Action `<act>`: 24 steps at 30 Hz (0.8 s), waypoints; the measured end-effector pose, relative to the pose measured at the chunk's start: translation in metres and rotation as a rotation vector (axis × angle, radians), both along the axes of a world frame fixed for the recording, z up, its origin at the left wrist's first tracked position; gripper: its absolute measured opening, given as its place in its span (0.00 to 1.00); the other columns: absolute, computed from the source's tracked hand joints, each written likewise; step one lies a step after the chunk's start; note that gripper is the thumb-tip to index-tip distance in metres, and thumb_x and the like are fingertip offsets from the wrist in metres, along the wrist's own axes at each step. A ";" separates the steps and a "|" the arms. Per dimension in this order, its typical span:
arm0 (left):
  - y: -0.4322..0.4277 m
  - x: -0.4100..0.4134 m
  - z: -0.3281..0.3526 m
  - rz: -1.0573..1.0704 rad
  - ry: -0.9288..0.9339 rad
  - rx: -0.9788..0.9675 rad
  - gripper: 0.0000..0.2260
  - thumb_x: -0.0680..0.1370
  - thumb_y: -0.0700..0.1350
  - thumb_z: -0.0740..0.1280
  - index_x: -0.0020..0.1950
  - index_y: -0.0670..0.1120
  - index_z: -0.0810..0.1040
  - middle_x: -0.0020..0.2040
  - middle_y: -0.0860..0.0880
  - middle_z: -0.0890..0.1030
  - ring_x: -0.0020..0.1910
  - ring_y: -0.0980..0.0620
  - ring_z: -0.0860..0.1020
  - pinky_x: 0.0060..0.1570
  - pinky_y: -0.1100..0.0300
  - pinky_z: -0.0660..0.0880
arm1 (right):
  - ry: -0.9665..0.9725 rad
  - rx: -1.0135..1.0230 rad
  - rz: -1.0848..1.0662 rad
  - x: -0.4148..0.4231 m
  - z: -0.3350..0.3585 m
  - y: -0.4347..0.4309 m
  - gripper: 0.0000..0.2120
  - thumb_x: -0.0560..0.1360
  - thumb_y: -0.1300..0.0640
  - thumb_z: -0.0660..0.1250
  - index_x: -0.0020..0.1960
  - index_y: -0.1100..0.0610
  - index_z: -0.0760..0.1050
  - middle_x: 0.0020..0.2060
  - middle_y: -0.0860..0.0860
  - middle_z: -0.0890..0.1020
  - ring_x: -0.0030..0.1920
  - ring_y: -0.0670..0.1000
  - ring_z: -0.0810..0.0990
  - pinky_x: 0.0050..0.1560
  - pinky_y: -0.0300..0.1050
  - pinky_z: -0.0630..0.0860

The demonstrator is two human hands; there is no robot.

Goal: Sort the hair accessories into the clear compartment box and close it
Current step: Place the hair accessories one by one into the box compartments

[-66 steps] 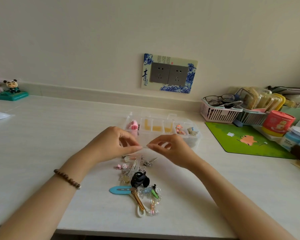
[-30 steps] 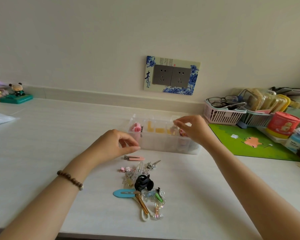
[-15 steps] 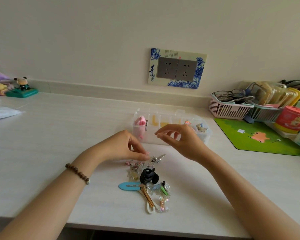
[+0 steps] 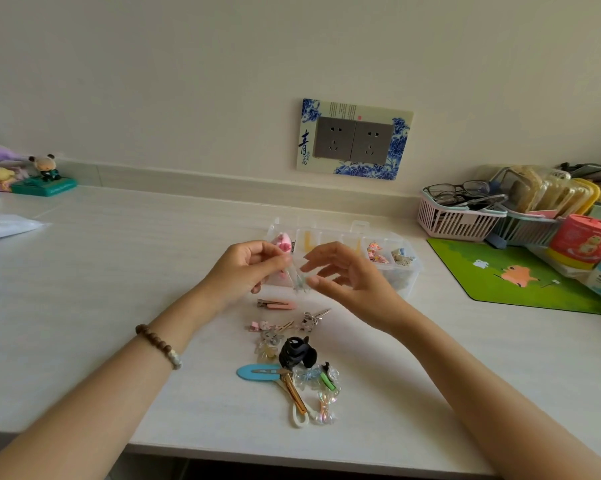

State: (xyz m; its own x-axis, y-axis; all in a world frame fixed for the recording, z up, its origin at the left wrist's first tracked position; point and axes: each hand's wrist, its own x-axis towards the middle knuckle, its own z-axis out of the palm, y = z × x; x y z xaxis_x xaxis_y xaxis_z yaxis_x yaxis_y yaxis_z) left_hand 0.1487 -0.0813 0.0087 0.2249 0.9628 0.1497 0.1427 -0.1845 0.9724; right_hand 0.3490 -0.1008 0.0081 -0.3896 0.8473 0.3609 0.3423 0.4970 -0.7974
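Note:
The clear compartment box (image 4: 411, 268) stands open on the white table, with pink, yellow and patterned pieces in its back cells. My left hand (image 4: 243, 268) pinches a small clear hair clip (image 4: 297, 280) in the air just in front of the box. My right hand (image 4: 347, 271) hovers beside it, fingers spread and holding nothing. Below the hands lies a loose pile of accessories: a pink clip (image 4: 278, 304), a black claw clip (image 4: 297, 351), a blue snap clip (image 4: 257, 372) and a gold clip (image 4: 294, 393).
A green mat (image 4: 521, 275) lies to the right, with a pink basket (image 4: 458, 216) holding glasses, a red tub (image 4: 583, 239) and other containers behind it. Small figurines (image 4: 42, 174) stand at the far left. The table's front edge is close below the pile.
My left hand has lifted a clear clip from the pile up toward the box. My right hand came back from the box and now hovers open beside the clip.

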 end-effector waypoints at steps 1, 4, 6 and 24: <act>0.001 0.000 -0.001 0.013 -0.028 -0.019 0.07 0.75 0.43 0.68 0.48 0.40 0.79 0.30 0.54 0.81 0.25 0.59 0.68 0.25 0.69 0.65 | -0.002 0.043 0.013 -0.001 0.001 -0.001 0.17 0.68 0.50 0.71 0.55 0.51 0.73 0.51 0.46 0.80 0.48 0.49 0.81 0.50 0.44 0.78; 0.001 0.003 -0.002 0.057 -0.066 -0.049 0.07 0.76 0.43 0.66 0.48 0.39 0.79 0.29 0.54 0.81 0.24 0.58 0.68 0.25 0.68 0.66 | -0.053 0.148 0.023 -0.002 0.002 -0.003 0.18 0.67 0.56 0.75 0.54 0.49 0.74 0.53 0.46 0.78 0.47 0.47 0.79 0.50 0.43 0.78; 0.000 0.006 -0.001 0.053 -0.067 -0.049 0.07 0.77 0.44 0.66 0.47 0.41 0.79 0.28 0.54 0.81 0.24 0.58 0.68 0.25 0.68 0.68 | -0.091 0.199 0.014 -0.003 0.001 -0.001 0.16 0.68 0.58 0.74 0.54 0.51 0.76 0.52 0.47 0.78 0.47 0.48 0.79 0.49 0.41 0.78; 0.020 0.006 -0.026 0.196 0.459 0.600 0.26 0.72 0.64 0.55 0.64 0.51 0.72 0.60 0.58 0.73 0.60 0.64 0.64 0.61 0.65 0.60 | -0.040 0.137 -0.498 0.064 0.025 0.056 0.09 0.74 0.54 0.68 0.53 0.53 0.76 0.40 0.46 0.83 0.43 0.44 0.81 0.49 0.41 0.75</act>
State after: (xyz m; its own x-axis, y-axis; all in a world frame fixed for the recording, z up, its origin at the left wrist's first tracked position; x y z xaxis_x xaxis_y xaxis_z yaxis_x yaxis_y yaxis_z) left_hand 0.1552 -0.0615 -0.0177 0.2243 0.7749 0.5909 0.5907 -0.5904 0.5500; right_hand 0.4131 -0.0444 0.0329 0.0335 0.8797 0.4743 0.5929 0.3645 -0.7180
